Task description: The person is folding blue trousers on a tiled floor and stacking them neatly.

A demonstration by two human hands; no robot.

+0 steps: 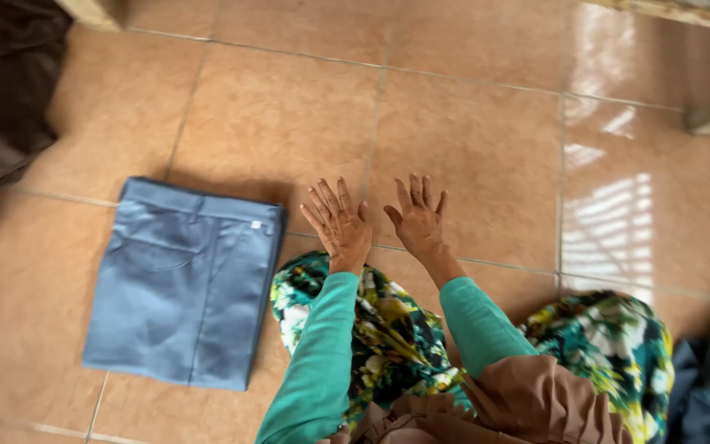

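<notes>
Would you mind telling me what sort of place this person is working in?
Probably a room in a home. The floor is glossy terracotta tile, a folded pair of blue trousers lies on it, and both open hands, left hand and right hand, hover above the tiles.

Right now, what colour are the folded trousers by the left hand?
Plain slate blue folded trousers, clearest in the head view.
</notes>
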